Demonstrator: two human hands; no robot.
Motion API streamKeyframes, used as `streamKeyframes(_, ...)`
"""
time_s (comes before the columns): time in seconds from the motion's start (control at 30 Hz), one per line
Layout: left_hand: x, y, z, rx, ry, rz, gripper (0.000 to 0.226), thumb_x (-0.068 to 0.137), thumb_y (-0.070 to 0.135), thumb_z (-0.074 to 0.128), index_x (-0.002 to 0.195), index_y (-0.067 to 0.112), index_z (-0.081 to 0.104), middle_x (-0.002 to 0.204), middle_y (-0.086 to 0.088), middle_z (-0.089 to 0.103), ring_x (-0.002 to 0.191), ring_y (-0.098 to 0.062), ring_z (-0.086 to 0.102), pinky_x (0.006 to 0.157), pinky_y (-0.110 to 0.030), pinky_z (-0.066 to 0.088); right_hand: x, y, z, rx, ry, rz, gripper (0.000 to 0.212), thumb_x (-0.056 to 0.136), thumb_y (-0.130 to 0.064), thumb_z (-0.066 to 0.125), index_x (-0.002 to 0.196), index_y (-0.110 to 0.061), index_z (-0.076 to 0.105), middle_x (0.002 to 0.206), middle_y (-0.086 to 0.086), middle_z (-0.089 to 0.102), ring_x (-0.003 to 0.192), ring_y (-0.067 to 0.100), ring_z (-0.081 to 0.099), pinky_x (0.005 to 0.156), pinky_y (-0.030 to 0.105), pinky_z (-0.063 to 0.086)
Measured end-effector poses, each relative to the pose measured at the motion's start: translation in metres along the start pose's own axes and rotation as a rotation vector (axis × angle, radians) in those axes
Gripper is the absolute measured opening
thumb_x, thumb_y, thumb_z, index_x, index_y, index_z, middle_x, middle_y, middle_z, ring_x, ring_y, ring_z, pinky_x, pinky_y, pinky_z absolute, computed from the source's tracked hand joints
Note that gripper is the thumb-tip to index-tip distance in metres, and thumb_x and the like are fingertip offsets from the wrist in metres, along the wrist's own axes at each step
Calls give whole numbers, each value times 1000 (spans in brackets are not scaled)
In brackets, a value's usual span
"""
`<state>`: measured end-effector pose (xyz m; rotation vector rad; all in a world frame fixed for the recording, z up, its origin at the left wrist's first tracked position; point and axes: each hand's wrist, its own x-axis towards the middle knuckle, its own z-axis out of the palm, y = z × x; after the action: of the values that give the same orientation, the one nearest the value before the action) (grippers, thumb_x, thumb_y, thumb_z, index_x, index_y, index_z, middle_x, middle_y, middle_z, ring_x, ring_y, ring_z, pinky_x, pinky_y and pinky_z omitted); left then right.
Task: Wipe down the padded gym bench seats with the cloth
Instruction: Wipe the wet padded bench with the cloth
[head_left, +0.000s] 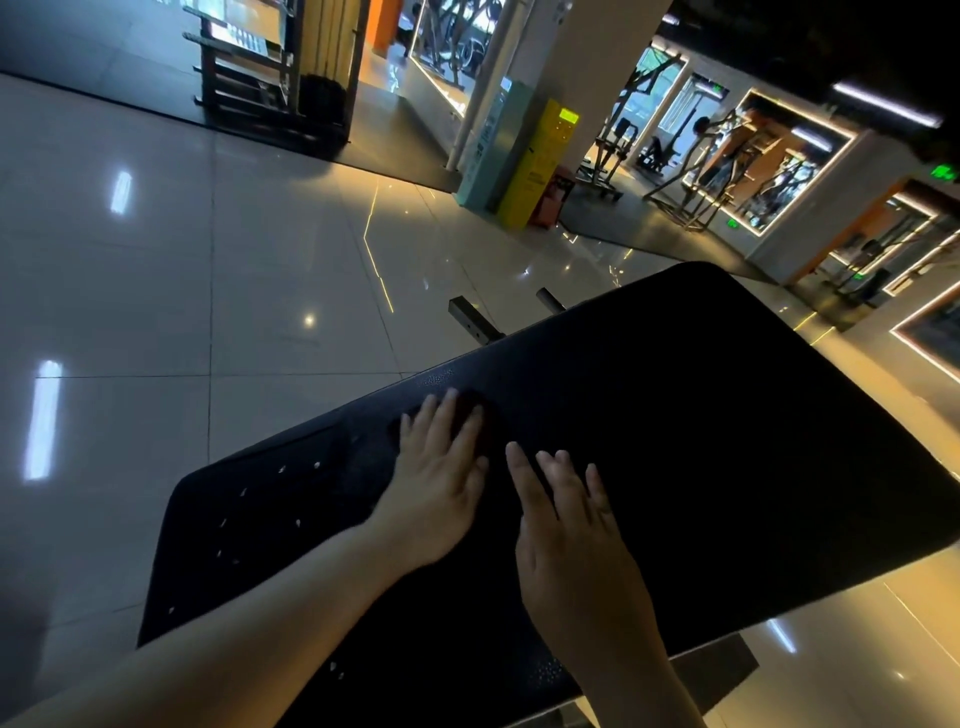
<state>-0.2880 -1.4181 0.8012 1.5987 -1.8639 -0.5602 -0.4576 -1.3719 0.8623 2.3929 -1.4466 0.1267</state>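
Observation:
A wide black padded bench seat fills the lower middle of the head view, slanting from lower left to upper right. A dark cloth lies on the pad near its far edge, hard to make out against the black. My left hand presses flat on the cloth with straight, spread fingers. Beside it, my right hand rests flat on the bare pad, fingers straight, holding nothing. Small pale specks dot the pad's left part.
Glossy tiled floor spreads left and beyond the bench. Metal frame tubes stick out behind the pad. A yellow and teal kiosk stands by a white pillar. Gym machines stand at the far right, a rack at the top left.

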Motion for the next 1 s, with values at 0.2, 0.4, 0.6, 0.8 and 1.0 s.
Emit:
streamKeyframes(0.2,-55,-20,-5,83,-98,494,51,105,42,34,154,39,23,165,20,-5,152,-8,-12,121,-44,-8,-3,-1,3,-20,14,1,58,97,-28,30,153,-14,37,151,16,47,146,30,37,119,49,31)
streamKeyframes(0.4,-2,-33,-17,35,-66,121,57,100,51,18,153,44,-1,164,11,-18,150,-12,-23,123,-46,-9,-3,-2,2,14,1,7,53,104,-31,26,153,-12,31,155,15,43,150,26,30,122,47,25)
streamKeyframes(0.6,-21,25,21,-255,-148,-77,48,104,50,13,147,41,-6,149,24,-28,145,-11,-33,117,-37,-24,-2,-2,3,-40,-5,3,55,107,-40,24,154,-14,36,154,18,44,149,30,31,120,48,29)
streamKeyframes(0.8,-79,26,-8,-1051,-117,-159,60,101,6,43,143,50,42,144,41,35,137,15,28,112,-19,31,-5,-52,15,-62,-78,180,75,95,-55,27,155,-11,35,163,23,21,153,43,7,121,58,15)
streamKeyframes(1.0,-84,17,-10,-876,10,-145,68,95,-5,48,139,45,47,134,41,45,133,13,35,118,-33,32,-18,-50,15,-81,-75,102,63,95,-42,30,144,-10,52,159,15,36,150,32,27,116,55,21)
